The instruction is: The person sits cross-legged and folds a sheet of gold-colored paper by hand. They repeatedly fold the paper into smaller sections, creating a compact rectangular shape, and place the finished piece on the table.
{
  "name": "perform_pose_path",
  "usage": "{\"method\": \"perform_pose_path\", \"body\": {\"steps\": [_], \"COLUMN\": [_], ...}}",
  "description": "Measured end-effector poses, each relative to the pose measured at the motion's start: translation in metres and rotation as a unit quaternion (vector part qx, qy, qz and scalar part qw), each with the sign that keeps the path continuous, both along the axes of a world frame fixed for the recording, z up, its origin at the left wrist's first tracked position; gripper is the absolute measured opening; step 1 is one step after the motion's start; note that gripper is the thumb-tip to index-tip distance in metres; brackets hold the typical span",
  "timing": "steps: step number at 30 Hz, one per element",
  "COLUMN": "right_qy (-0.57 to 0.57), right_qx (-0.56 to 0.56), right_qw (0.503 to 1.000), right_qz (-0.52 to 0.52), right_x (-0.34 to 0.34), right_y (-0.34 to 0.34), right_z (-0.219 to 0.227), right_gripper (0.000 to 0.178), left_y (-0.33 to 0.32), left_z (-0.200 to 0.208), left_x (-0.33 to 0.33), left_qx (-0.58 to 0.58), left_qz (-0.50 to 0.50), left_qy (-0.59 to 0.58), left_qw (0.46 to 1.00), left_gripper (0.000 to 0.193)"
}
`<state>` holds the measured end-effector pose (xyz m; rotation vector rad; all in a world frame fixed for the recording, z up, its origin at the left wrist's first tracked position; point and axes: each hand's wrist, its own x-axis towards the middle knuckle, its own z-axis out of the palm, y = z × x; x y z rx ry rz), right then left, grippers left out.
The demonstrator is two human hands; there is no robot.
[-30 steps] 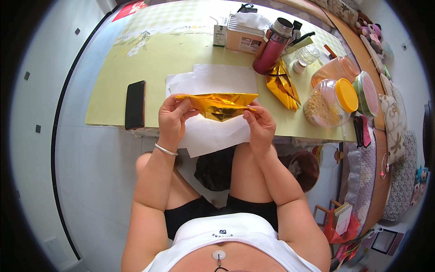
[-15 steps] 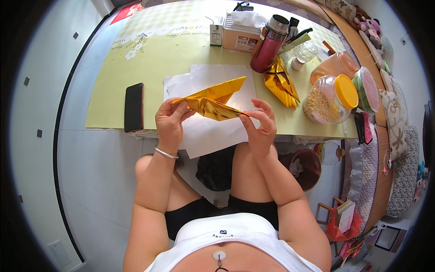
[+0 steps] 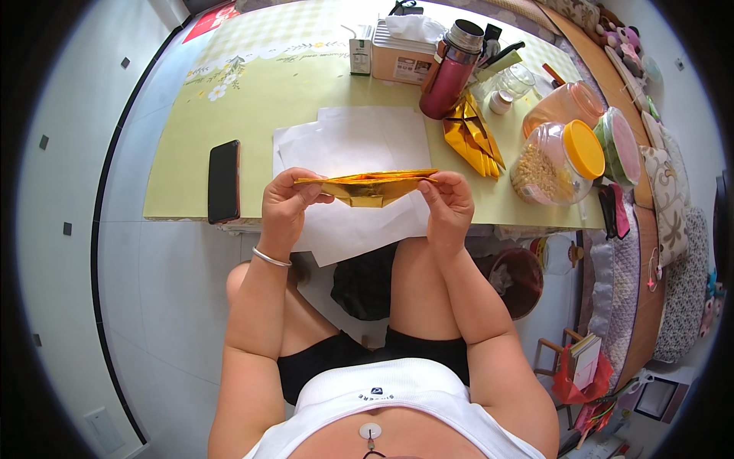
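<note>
Stretched level between my two hands is a piece of folded gold foil paper (image 3: 371,191), long and boat-shaped, with its layers gathered along the top edge. My left hand (image 3: 294,197) pinches its left tip between thumb and fingers. On the right tip, my right hand (image 3: 447,200) has a similar pinch. White paper sheets (image 3: 359,141) lie on the table beneath, partly overhanging the near edge. A second folded gold foil piece (image 3: 472,138) rests on the table to the right, beside a dark pink thermos (image 3: 447,76).
A black phone (image 3: 224,182) lies at the table's left. To the right stand a yellow-lidded jar (image 3: 547,170), other clear jars and a small white bottle (image 3: 501,102). A tissue box (image 3: 401,57) and small carton (image 3: 361,52) stand farther back. A waste bin (image 3: 520,287) sits below the table.
The foil piece's raised upper flap has come down level with the rest. My right hand has risen slightly, and its spread fingers have closed onto the right tip.
</note>
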<state>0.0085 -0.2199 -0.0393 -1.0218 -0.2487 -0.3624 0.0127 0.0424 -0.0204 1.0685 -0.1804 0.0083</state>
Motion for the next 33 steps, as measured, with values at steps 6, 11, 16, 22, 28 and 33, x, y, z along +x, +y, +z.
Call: {"method": "perform_pose_path", "body": {"steps": [6,11,16,22,28,33], "right_qy": [0.056,0.041,0.003,0.002,-0.070,-0.027], "right_qx": [-0.079,-0.103,-0.135,-0.245,-0.416,-0.406], "right_qw": [0.995,0.994,0.991,0.969,0.901,0.910], "right_qz": [-0.027,-0.008,0.010,-0.015,-0.105,-0.079], "right_x": [-0.007,-0.006,-0.009,-0.010,-0.006,-0.007], "right_y": [0.002,-0.004,-0.002,-0.005,-0.005,-0.005], "right_z": [0.015,0.005,0.016,0.013,0.018,0.014], "right_gripper": [0.034,0.030,0.025,0.024,0.022,0.021], "left_y": [0.002,0.002,0.006,0.008,0.005,0.007], "left_z": [-0.002,0.001,0.000,0.007,0.013,0.015], "left_x": [0.000,0.001,0.007,0.003,0.003,0.005], "left_qx": [-0.001,0.017,0.084,0.109,0.134,0.089], "left_qz": [0.007,0.016,0.045,0.028,0.032,0.022], "left_qy": [-0.003,-0.012,-0.070,-0.024,0.005,0.002], "left_qw": [1.000,1.000,0.993,0.993,0.990,0.996], "left_gripper": [0.009,0.010,0.016,0.022,0.023,0.011]}}
